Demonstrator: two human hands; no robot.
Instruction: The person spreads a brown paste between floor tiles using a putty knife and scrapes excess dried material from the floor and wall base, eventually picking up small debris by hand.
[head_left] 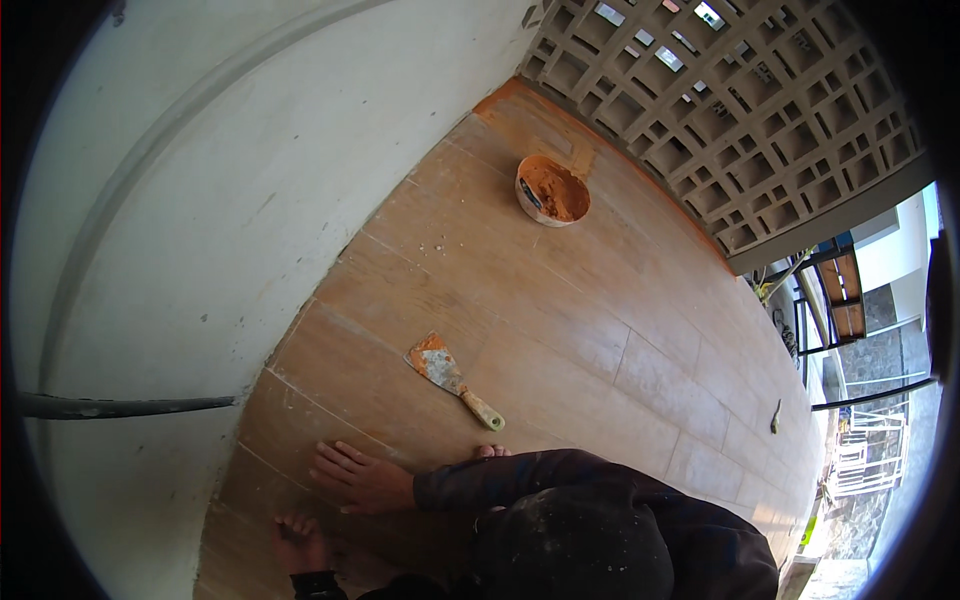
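My right hand (362,480) lies palm down on the tiled floor close to the wall, open, its fingers stretched toward the left. Nearer the lower edge, my left hand (302,546) is in shadow with its fingers curled in; whatever it may hold is hidden. A putty knife (448,378) rests on the tiles just beyond my right hand. Its wide blade is smeared with orange paste, and its pale handle points toward the near right. Farther off stands a round bowl (530,203) with orange-brown grout paste in it.
A white wall (190,230) borders the floor (560,330) on the left. A lattice block screen (700,120) closes the far side, with orange paste along its foot. Small crumbs (432,246) lie on the tiles. Toes (493,451) show beyond my right sleeve.
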